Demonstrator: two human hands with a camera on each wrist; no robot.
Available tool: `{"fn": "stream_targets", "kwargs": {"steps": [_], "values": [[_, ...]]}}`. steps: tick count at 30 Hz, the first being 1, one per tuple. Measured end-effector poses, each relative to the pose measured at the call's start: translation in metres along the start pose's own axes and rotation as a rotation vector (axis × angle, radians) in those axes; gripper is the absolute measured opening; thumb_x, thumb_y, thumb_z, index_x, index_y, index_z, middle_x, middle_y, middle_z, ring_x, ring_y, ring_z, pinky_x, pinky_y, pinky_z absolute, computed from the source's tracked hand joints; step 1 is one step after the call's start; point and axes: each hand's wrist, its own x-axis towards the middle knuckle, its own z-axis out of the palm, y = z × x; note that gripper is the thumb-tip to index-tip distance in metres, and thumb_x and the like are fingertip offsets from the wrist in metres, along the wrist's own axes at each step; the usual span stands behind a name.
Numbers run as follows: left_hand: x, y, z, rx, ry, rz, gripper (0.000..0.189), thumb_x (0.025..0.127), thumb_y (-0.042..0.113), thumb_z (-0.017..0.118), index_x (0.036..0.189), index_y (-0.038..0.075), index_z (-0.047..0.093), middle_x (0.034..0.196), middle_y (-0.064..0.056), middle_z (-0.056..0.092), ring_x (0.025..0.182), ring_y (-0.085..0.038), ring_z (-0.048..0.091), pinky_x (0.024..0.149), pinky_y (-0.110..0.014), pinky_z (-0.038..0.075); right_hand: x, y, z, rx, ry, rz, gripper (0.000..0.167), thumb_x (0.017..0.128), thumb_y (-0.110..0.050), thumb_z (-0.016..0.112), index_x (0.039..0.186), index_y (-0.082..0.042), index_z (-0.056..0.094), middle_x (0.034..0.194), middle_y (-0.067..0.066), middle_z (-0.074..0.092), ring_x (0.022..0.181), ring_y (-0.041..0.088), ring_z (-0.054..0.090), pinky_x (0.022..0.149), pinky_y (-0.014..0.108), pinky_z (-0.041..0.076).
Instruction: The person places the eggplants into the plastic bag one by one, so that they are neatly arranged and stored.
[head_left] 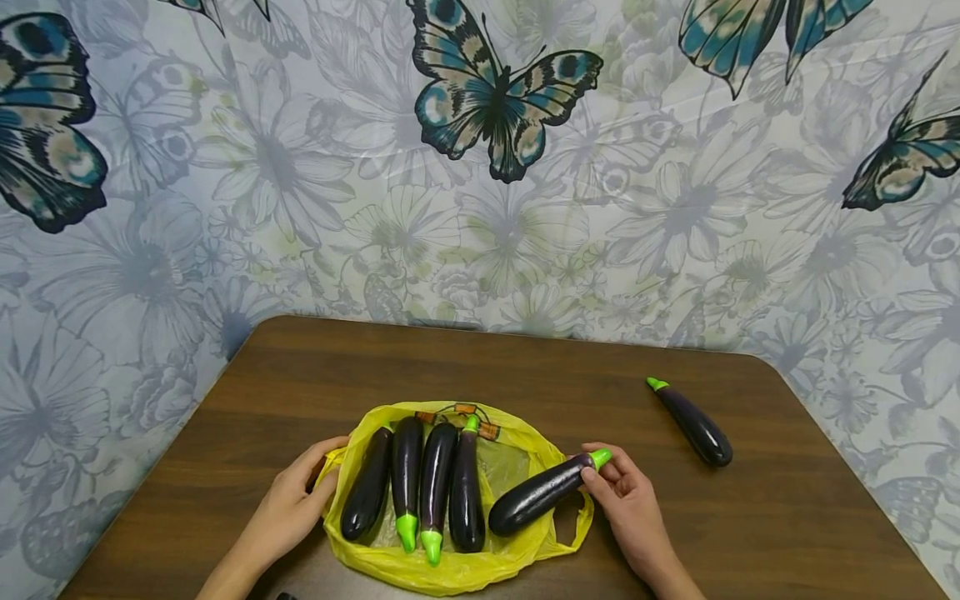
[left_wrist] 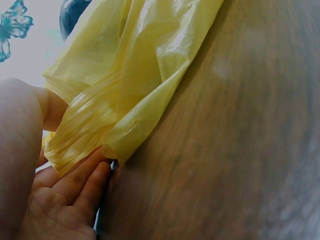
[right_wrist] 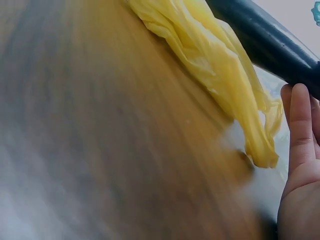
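Note:
A yellow plastic bag lies spread open on the table, with several dark eggplants side by side in it. My left hand holds the bag's left edge; in the left wrist view the yellow plastic runs between thumb and fingers. At the bag's right side, my right hand pinches another eggplant near its green cap. That eggplant slants, its thick end over the bag's inside. From the right wrist, the held eggplant shows above the fingers, its cap out of frame.
One more eggplant lies on the brown wooden table, right of and behind the bag. A bag handle loop sticks out by the right hand. Behind the table hangs a butterfly-patterned cloth. A small dark object shows at the bottom edge.

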Motion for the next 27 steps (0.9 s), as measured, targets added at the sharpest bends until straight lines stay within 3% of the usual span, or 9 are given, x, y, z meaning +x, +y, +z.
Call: {"fn": "stream_targets", "kwargs": {"steps": [7,12,15,22,25,27], "values": [[-0.001,0.000,-0.002,0.005,0.007,0.005,0.038,0.109,0.019,0.054,0.146,0.013,0.055,0.145,-0.012,0.059,0.131,-0.032,0.058,0.094,-0.034,0.054,0.000,-0.001,0.009,0.015,0.001,0.001,0.039,0.102,0.002,0.059,0.135,0.019,0.046,0.115,-0.002,0.076,0.105,0.006,0.070,0.087,0.023,0.057],[-0.001,0.000,-0.003,-0.004,0.007,0.001,0.038,0.108,0.019,0.055,0.146,0.012,0.055,0.144,-0.012,0.060,0.130,-0.031,0.058,0.092,-0.030,0.054,-0.001,-0.003,0.015,0.005,-0.013,0.015,0.041,0.102,0.001,0.061,0.139,0.014,0.050,0.123,-0.002,0.073,0.109,0.006,0.069,0.090,0.024,0.057],[-0.003,0.000,-0.004,-0.007,0.006,0.000,0.038,0.109,0.019,0.054,0.146,0.012,0.055,0.145,-0.012,0.059,0.130,-0.031,0.058,0.092,-0.031,0.054,-0.001,-0.003,0.020,-0.028,-0.023,-0.013,0.041,0.101,0.000,0.062,0.139,0.013,0.052,0.129,0.004,0.071,0.111,0.008,0.070,0.090,0.024,0.057],[-0.003,0.000,-0.003,-0.003,0.013,0.013,0.038,0.109,0.019,0.054,0.146,0.013,0.055,0.145,-0.012,0.059,0.132,-0.032,0.057,0.095,-0.036,0.054,-0.001,-0.002,0.031,-0.078,-0.029,-0.180,0.040,0.098,0.009,0.062,0.136,0.015,0.053,0.130,0.031,0.063,0.107,0.011,0.070,0.089,0.024,0.057],[-0.003,0.000,-0.001,-0.008,0.014,0.026,0.037,0.109,0.018,0.054,0.146,0.012,0.055,0.145,-0.012,0.059,0.131,-0.033,0.057,0.095,-0.036,0.054,-0.001,-0.002,0.033,-0.106,-0.021,-0.206,0.039,0.098,0.009,0.062,0.136,0.013,0.054,0.130,0.034,0.061,0.107,0.010,0.070,0.089,0.022,0.057],[-0.003,0.000,0.000,-0.008,0.018,0.034,0.037,0.109,0.017,0.054,0.145,0.011,0.056,0.144,-0.012,0.060,0.131,-0.033,0.057,0.096,-0.038,0.054,0.000,-0.002,0.035,-0.124,-0.006,-0.204,0.039,0.097,0.009,0.063,0.135,0.012,0.055,0.130,0.028,0.064,0.107,0.009,0.070,0.089,0.022,0.057]]}}
